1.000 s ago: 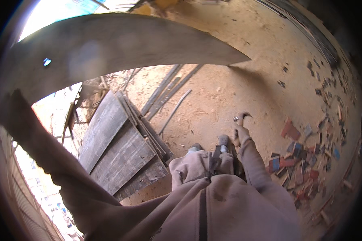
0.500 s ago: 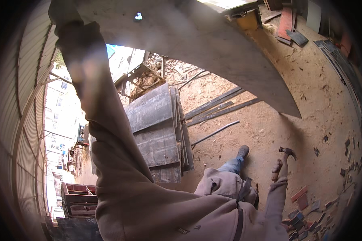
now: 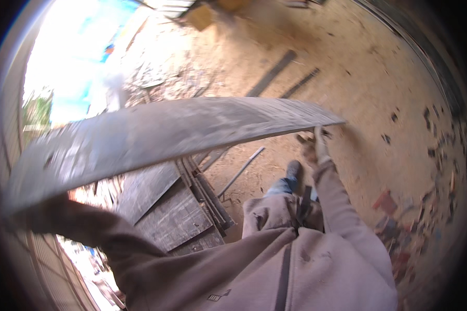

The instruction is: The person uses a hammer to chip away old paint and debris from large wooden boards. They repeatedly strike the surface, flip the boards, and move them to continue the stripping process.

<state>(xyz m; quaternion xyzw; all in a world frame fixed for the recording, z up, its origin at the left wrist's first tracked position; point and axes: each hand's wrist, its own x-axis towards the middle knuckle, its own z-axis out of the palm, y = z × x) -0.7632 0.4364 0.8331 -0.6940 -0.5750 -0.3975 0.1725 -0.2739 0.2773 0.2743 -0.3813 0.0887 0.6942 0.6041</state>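
A long grey board [image 3: 181,127] is raised in front of me, bowed by the lens and blurred by motion. My left arm reaches up to its near left end, holding the board there; the fingers of my left hand [image 3: 22,220] are dark and smeared. My right hand [image 3: 310,150] is closed at the underside of the board's right end. The hammer [image 3: 321,142] in it is partly blurred, and its head is hard to make out against the board's edge.
A stack of dark panels [image 3: 176,212] lies below the board. Beside it is a metal pipe [image 3: 241,171] on the sandy ground. Dark planks [image 3: 272,72] lie beyond the board. Scraps [image 3: 386,202] litter the right side, and a corrugated wall [image 3: 44,264] stands left.
The board has swung down and tilted across my front, with my left arm lowering leftward. My right hand has moved up and left with the hammer to the board's right end.
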